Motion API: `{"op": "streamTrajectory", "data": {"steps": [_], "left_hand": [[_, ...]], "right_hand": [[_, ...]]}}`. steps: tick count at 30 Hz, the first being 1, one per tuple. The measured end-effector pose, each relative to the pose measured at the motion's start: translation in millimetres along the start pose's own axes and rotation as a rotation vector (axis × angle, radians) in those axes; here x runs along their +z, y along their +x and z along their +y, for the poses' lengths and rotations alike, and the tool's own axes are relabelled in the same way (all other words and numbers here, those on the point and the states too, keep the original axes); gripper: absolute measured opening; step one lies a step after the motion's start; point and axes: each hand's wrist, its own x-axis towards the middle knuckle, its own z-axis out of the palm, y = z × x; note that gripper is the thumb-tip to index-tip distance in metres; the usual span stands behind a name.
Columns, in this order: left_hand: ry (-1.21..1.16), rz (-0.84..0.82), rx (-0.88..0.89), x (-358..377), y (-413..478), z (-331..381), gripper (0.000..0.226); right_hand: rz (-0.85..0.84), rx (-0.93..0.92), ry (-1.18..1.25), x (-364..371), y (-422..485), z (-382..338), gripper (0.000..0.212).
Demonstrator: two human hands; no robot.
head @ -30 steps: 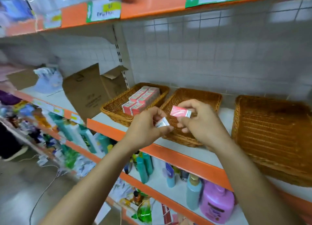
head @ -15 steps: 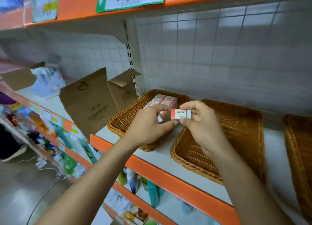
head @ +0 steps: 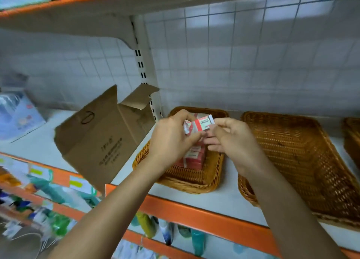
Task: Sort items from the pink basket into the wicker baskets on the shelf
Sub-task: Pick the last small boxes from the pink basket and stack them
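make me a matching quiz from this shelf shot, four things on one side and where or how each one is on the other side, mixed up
Things
1 small striped box
2 left wicker basket
3 middle wicker basket
4 cardboard box

States
A holds stacked red and white boxes
B flaps open, left of the baskets
C pinched between left hand and right hand
D nothing visible inside

Pairs: 1-C, 2-A, 3-D, 4-B
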Motion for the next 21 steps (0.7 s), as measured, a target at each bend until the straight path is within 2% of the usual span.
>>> {"op": "streamTrajectory", "data": {"steps": [2,7,10,12,15,18,21], "left_hand": [[0.024,-0.02,0.063,1.8,-1.2,-3.9,0.038],[0.043,-0.163,0.195,-1.9,4.2,-18.2,0.036],[0.101,-0.236,0.184,-3.4,7.6,-33.6,0.033],[0.108,-0.317,0.12,-1.8,10.1,-43.9,0.035],[-0.024,-0.438,0.04,4.0,12.9,-56.5,0.032],[-0.123,-0.461,0.014,9.0,10.2,-65.1,0.029],[-0.208,-0.398,-0.032,10.6,8.2,-71.8,0.027]], "right_hand": [[0.028,-0.006,-0.003,11.3,0.5,-1.4,0.011],[0.144,-0.02,-0.018,28.7,7.5,2.5,0.015],[0.217,-0.088,-0.31,30.4,11.7,8.1,0.031],[0.251,-0.114,-0.591,32.7,12.1,8.9,0.031],[0.212,-0.137,-0.905,41.0,12.9,14.3,0.035],[0.177,-0.199,-1.042,50.5,13.3,20.2,0.041],[0.162,-0.208,-1.117,55.2,12.9,24.1,0.043]]}}
